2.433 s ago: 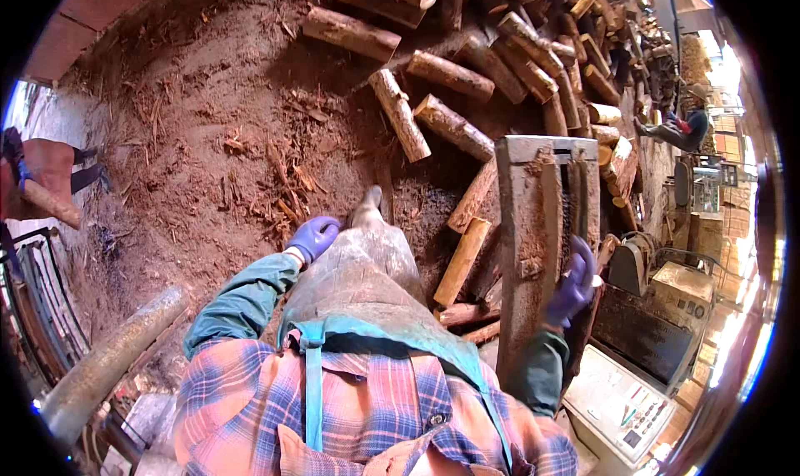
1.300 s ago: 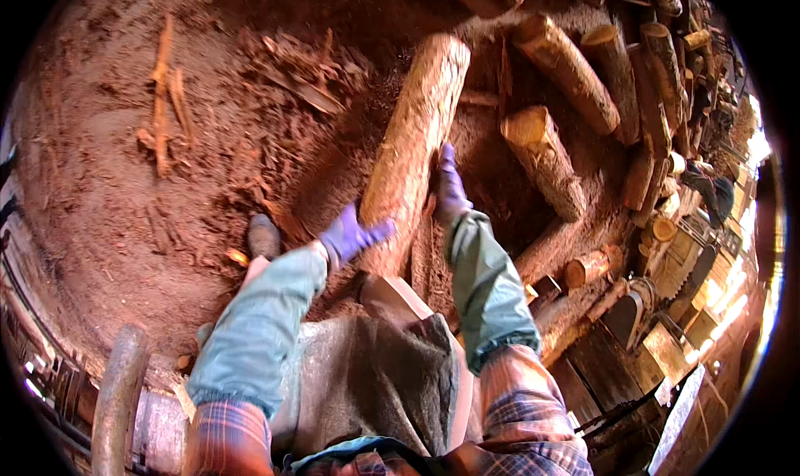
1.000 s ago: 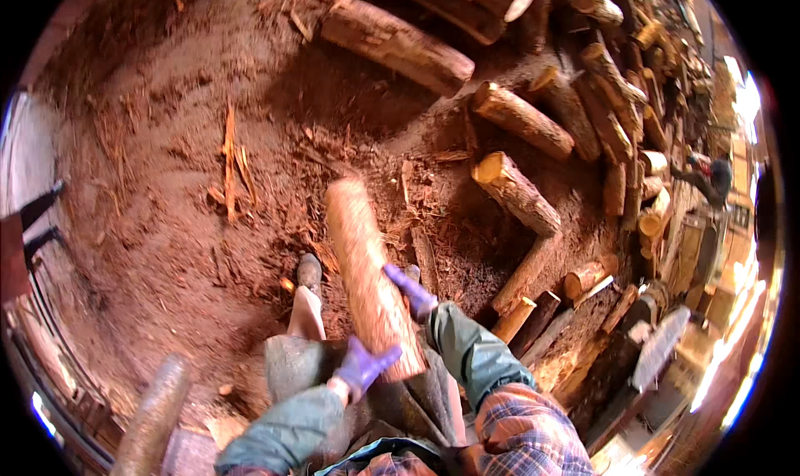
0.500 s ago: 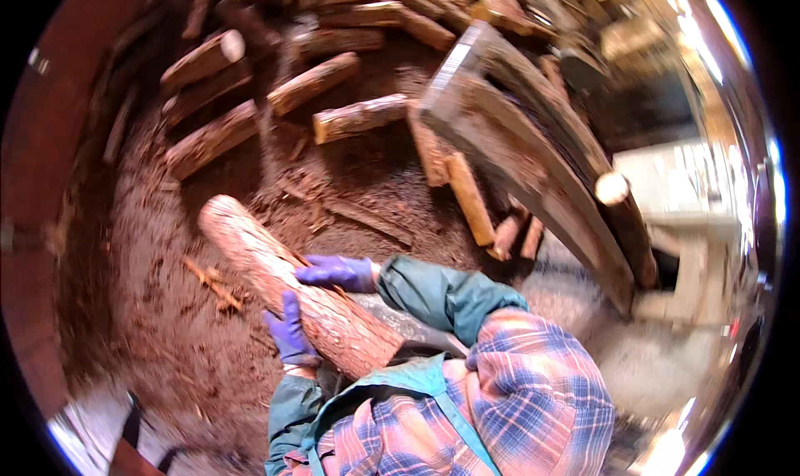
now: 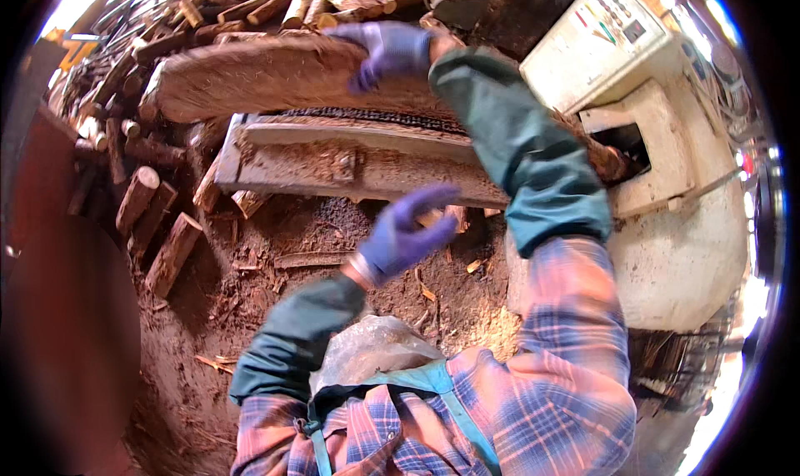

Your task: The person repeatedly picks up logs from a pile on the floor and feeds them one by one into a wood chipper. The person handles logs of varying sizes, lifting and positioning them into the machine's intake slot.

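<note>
A thick brown log, slightly blurred, lies lengthwise along a long trough with a dark chain in it. My right hand, in a purple glove, reaches across to the log and rests on its right part. Its fingers are spread over the bark rather than wrapped round it. Nearer to me, my left hand, gloved the same way, hangs in the air before the trough with fingers apart and nothing in it. Part of the log's right end is hidden behind my right hand and sleeve.
At the right, a pale machine housing has a square opening with another log's end at it. A cream control box stands behind. Cut logs lie at left, and a woodpile fills the back. Bark litters the floor.
The log, earlier between both hands close to my body, now lies along the trough. My left hand has come off it; my right has reached forward over it. The view has turned right.
</note>
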`<state>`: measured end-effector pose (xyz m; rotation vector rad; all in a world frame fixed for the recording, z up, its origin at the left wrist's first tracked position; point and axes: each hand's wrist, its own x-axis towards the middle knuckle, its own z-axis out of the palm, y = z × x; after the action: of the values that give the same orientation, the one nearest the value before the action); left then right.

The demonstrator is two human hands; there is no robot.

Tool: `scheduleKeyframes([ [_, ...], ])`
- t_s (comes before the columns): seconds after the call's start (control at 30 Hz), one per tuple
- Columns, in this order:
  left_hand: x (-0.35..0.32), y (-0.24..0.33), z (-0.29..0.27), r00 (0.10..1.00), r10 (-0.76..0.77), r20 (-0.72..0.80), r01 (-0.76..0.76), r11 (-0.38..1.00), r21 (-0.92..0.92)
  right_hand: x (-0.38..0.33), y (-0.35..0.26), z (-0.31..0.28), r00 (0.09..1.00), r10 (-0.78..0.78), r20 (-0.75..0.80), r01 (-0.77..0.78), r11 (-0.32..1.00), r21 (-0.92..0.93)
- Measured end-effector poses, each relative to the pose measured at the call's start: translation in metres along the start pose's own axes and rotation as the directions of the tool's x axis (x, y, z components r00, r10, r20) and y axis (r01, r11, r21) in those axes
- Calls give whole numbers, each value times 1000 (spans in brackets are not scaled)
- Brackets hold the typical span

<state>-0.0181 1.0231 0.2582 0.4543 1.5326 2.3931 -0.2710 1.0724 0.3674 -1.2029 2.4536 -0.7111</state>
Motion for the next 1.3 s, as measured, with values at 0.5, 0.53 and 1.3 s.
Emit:
scheduleKeyframes([
  [0.5,-318,-191,-36,599,-412,-687,590,807,30,-96,137,58,916,136,-376,-283,885,-370],
  [0.53,-325,-201,-43,590,-370,-718,558,829,32,-97,133,60,910,205,-361,-351,845,-403],
  [1.3,-331,-354,70,101,-497,-862,213,857,-469,-71,130,124,806,-379,-455,-112,656,-746],
])
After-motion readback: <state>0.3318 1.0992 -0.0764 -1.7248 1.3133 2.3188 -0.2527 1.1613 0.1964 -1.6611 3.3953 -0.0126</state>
